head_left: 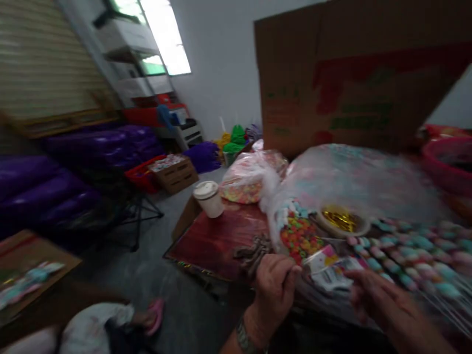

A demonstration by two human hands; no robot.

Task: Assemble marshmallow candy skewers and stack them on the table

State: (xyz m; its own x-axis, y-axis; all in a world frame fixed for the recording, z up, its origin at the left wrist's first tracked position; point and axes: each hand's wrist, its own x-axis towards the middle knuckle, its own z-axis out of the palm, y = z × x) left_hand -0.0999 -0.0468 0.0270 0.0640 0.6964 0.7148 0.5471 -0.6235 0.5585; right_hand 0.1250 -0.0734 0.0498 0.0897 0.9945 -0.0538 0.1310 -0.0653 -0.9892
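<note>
My left hand [275, 285], with a watch on its wrist, is closed at the table's near edge; what its fingers hold, if anything, is hidden. Just behind it lies a crumpled grey-brown bundle [252, 253]. My right hand [383, 300] is smeared by motion, its fingertips close to clear printed plastic packets [328, 268]; whether it touches them I cannot tell. Beyond the packets are loose red, orange and green candies [298, 236] and a round tub [363, 231] with gold twist ties [341, 220]. Skewers of pastel marshmallows [416, 253] lie on the right.
A white lidded cup [209, 198] stands near the table's left edge. Large clear bags [354, 172] fill the back, before a tall cardboard box [354, 73]. A pink basket [450, 162] is at right. At lower left, another person's foot in a pink shoe [157, 314] shows.
</note>
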